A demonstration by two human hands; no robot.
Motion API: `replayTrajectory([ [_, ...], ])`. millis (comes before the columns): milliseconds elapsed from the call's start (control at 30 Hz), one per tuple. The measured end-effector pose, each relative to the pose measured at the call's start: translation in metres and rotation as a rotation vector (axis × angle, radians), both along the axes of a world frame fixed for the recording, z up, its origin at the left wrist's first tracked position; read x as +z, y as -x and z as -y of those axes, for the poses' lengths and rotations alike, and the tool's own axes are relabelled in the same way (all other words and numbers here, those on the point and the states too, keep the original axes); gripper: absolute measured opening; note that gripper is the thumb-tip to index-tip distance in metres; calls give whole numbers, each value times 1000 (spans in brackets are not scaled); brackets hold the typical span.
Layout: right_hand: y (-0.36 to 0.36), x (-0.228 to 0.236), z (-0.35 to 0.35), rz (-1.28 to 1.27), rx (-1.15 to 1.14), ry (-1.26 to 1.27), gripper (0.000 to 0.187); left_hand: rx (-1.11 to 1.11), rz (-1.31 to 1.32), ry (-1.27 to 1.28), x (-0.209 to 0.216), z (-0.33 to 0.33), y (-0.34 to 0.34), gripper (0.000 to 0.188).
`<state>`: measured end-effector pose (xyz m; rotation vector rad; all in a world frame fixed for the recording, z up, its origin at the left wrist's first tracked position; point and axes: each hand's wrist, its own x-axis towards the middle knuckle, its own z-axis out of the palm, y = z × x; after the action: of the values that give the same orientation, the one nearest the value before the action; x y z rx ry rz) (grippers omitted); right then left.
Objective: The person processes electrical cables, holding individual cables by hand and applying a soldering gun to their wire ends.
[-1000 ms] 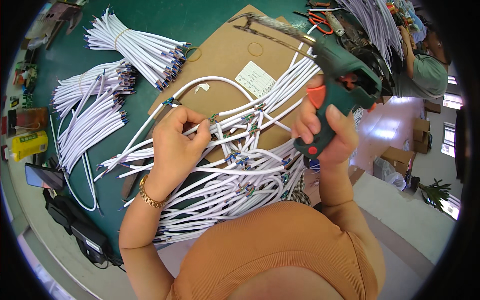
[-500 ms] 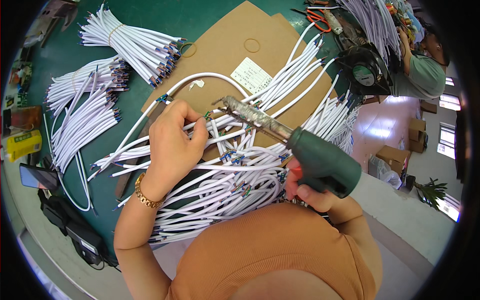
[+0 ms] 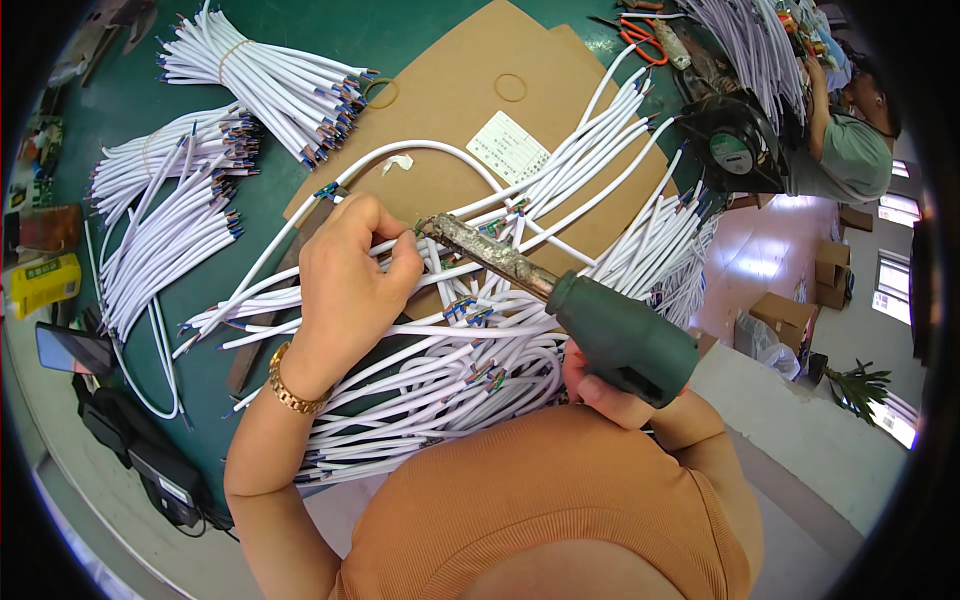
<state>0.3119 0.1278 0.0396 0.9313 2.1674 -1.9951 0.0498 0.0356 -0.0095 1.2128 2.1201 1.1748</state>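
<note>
- Sitting at the far left, a yellow packet (image 3: 45, 288) and a phone (image 3: 72, 349) are near the edge of the green table (image 3: 310, 30), maybe to leave room for the hands.
- Next come bunches of white wires (image 3: 165, 268). A rubber band (image 3: 229, 60) goes round the top bunch, likely to keep it neat.
- The left hand (image 3: 350, 270) has its thumb and first finger pressed together, pinching a wire end (image 3: 418, 231), probably so it can't wiggle. The fingers hide part of it.
- That wire end is over the brown cardboard (image 3: 440, 110), with more white wires around it. The cardboard may be there to guard the table from heat.
- The green soldering gun (image 3: 625, 335) points left, its metal tip (image 3: 440, 229) right by the wire end. I can't tell if they touch.
- The right hand (image 3: 608, 398) seems curled round the gun's handle, which the green body hides along with most fingers. A firm hold would help aim it.
- Farther right, orange-handled pliers (image 3: 645, 40) and a black fan (image 3: 735, 150) sit at the back; the fan may be for moving air.
</note>
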Motion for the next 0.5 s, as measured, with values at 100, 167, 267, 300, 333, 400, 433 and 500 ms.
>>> replayTrajectory([
  [100, 1, 1, 0, 53, 28, 7, 19, -4, -11, 4, 2, 0, 0, 14],
  [167, 1, 1, 3, 68, 5, 21, 19, -5, -18, 9, 2, 0, 1, 14],
  [267, 1, 1, 5, 72, -57, 72, 17, -11, -15, 9, 3, -1, 0, 14],
  [300, 2, 1, 4, 61, -30, 52, 16, -10, -18, 12, 2, -1, 0, 14],
  [333, 2, 0, 4, 49, -3, 33, 15, -9, -21, 16, 2, -1, 0, 14],
  [400, 1, 0, 5, 51, 1, 20, 15, -15, -49, 16, 3, -1, 0, 14],
  [433, 1, -1, 6, 54, 4, 6, 15, -21, -76, 15, 3, -1, 0, 14],
  [500, -5, -9, 4, 24, 83, -101, 15, -30, -83, 28, 2, -1, 0, 13],
])
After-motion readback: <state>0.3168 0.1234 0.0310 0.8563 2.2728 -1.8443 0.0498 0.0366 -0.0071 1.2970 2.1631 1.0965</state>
